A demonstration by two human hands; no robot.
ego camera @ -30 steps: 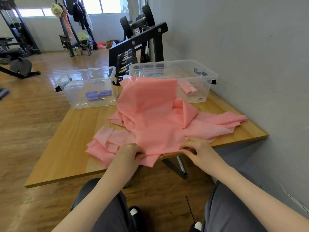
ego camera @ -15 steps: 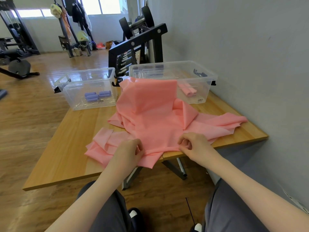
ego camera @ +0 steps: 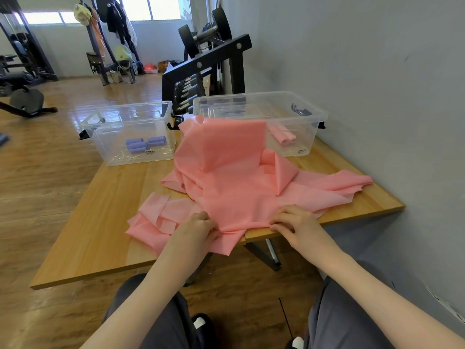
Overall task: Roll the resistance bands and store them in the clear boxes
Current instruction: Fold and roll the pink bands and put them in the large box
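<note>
Both hands pinch the near edge of a pink band (ego camera: 234, 187) at the front of the tabletop (ego camera: 100, 222): the left hand (ego camera: 196, 229) and right hand (ego camera: 293, 224) curl their fingers onto it. The band's far end drapes against the right box (ego camera: 302, 117). Purple rolls (ego camera: 143, 143) lie in the left box (ego camera: 108, 144).
</note>
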